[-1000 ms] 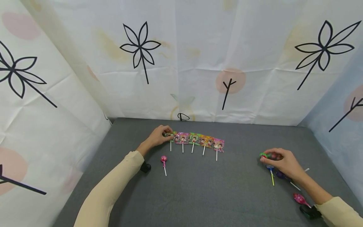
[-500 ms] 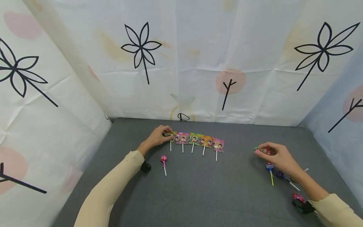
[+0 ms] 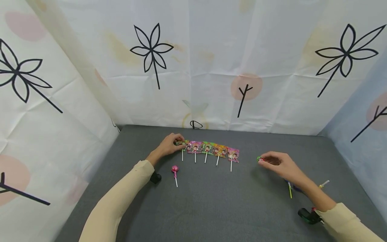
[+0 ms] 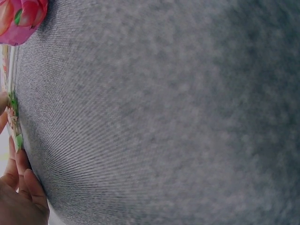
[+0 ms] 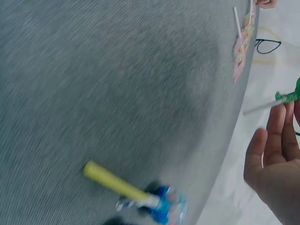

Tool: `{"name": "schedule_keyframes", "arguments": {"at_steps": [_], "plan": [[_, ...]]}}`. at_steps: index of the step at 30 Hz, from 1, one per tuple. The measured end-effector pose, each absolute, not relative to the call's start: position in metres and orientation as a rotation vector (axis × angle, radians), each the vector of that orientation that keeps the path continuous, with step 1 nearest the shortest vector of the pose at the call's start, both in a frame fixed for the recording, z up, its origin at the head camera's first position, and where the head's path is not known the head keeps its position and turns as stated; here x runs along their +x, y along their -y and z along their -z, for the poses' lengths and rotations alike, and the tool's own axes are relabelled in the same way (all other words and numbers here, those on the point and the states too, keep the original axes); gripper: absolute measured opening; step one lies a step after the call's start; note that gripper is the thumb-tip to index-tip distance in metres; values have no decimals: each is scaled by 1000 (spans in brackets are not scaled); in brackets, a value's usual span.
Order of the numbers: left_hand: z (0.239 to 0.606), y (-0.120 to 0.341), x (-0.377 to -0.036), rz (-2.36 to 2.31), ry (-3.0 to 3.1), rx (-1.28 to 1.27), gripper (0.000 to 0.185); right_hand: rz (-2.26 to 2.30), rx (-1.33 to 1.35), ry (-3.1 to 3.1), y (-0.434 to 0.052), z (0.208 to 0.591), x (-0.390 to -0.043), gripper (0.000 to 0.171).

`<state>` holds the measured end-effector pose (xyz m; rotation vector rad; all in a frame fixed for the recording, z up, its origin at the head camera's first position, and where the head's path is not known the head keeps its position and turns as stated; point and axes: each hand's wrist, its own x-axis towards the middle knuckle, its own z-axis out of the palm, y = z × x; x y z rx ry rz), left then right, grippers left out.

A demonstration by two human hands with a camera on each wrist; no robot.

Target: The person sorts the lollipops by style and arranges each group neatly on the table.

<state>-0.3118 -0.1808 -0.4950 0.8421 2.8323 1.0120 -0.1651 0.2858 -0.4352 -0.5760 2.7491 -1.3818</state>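
My left hand [image 3: 169, 145] pinches the leftmost flat-wrapped lollipop [image 3: 182, 154], a green one, at the end of a row on the grey table. The row continues rightward with a pink lollipop [image 3: 194, 147], a green lollipop [image 3: 207, 148], an orange lollipop [image 3: 220, 151] and another pink one, sticks towards me. In the left wrist view, thumb and fingers lie at either end of the green wrapper [image 4: 18, 140]. Above the table, my right hand [image 3: 282, 165] holds a green-and-red wrapped lollipop [image 3: 260, 159]; its pale stick [image 5: 262, 107] sticks out past the fingertips.
A round pink lollipop [image 3: 175, 169] lies alone near the left forearm. Beneath the right arm is a blue lollipop [image 5: 169, 206] with a yellow stick, with other lollipops partly hidden. Patterned white cloth [image 3: 211, 67] hangs behind the grey table [image 3: 217, 205].
My right hand has lifted the green-and-red lollipop from beside the blue one and carried it left towards the row. The left hand has stayed in place.
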Motion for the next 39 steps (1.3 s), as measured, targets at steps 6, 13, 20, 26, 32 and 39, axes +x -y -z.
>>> {"name": "schedule_keyframes", "arguments": {"at_steps": [6, 13, 20, 26, 32, 39], "plan": [[495, 180, -312, -1008, -2829, 816, 19, 1449, -645, -2640, -273, 438, -168, 16], [493, 179, -312, -994, -2827, 784, 19, 1535, -596, -2565, -262, 439, -170, 22], [491, 178, -310, -1000, -2821, 786, 19, 1639, -595, -2452, -250, 443, -172, 28], [493, 179, -309, -1020, -2831, 811, 18, 1728, -589, -2321, -238, 449, -174, 33], [497, 180, -310, -1008, -2830, 790, 18, 1766, -507, -2211, -227, 455, -172, 40], [495, 180, -309, -1020, -2829, 821, 18, 1759, -489, -2131, -218, 460, -170, 42]]}}
